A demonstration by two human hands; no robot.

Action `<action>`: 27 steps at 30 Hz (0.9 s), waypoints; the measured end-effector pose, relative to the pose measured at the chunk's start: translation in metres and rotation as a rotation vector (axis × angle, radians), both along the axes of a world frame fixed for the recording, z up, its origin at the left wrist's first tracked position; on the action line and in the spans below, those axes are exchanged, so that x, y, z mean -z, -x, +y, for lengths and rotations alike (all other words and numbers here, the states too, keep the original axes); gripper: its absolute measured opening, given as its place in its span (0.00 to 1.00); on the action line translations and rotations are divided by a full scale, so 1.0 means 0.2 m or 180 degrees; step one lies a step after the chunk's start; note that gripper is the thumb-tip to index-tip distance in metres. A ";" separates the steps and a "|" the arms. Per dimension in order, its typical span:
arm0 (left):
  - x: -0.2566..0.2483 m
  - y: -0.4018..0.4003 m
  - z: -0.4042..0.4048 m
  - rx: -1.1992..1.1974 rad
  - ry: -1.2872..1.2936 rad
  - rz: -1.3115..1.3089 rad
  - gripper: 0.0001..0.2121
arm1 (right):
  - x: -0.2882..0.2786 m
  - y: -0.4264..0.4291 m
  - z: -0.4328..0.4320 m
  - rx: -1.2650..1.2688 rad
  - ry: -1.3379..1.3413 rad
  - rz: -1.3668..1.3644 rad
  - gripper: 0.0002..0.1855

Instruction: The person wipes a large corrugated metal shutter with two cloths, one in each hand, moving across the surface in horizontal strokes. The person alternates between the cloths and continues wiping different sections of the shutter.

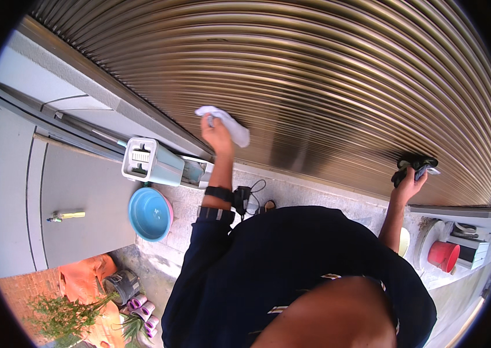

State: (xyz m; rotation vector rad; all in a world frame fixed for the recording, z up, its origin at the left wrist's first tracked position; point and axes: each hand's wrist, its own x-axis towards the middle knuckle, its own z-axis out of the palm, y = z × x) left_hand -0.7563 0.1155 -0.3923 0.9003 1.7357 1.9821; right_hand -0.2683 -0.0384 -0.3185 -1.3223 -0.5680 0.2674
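Observation:
Before me rises a ribbed metal roller shutter (315, 52) with a brownish sheen. My left hand (219, 138) holds a bunched white cloth (233, 126) against or close to the lower left part of the slats. A black band circles that forearm. Off to the right, my right hand (408, 189) grips a dark crumpled cloth (402, 174). It is at the shutter beside a dark fitting (419, 161), which looks like a lock or handle; whether the hand touches that fitting cannot be made out.
At left stand a mop bucket (165, 165), a blue basin (150, 215) and a wall tap (67, 215). A black device with a cable (242, 200) lies near my feet. Potted plants (67, 313) are lower left. A red bucket (443, 255) stands at right.

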 end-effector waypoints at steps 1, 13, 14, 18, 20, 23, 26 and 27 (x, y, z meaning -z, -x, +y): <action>0.07 -0.07 -0.01 0.0229 -0.0071 -0.0389 0.15 | -0.02 0.01 0.01 -0.0055 -0.0034 0.0026 0.29; 0.07 -1.30 -0.49 0.1938 0.0100 0.1013 0.19 | 0.00 -0.21 -0.17 -0.0813 0.0086 0.0047 0.33; 0.08 -1.43 -0.52 0.1942 0.0011 0.1174 0.21 | -0.03 -0.26 -0.19 -0.0977 0.0172 0.0159 0.33; 0.03 -1.76 -0.61 0.1663 0.0170 0.1210 0.38 | 0.02 -0.53 -0.29 -0.1494 0.0383 0.0513 0.24; 0.06 -1.79 -0.57 0.1509 0.0374 0.0288 0.28 | 0.05 -0.65 -0.35 -0.1648 0.0506 0.0931 0.23; 0.06 -1.71 -0.49 0.1450 0.0273 -0.0981 0.16 | 0.12 -0.76 -0.42 -0.1500 0.0308 0.1300 0.22; 0.06 -1.46 -0.40 0.1149 -0.0357 -0.0584 0.13 | 0.10 -0.87 -0.47 -0.1227 0.0296 0.1472 0.21; 0.13 -1.33 -0.35 0.1097 -0.0506 -0.0645 0.12 | 0.12 -0.94 -0.48 -0.1093 0.0337 0.1376 0.21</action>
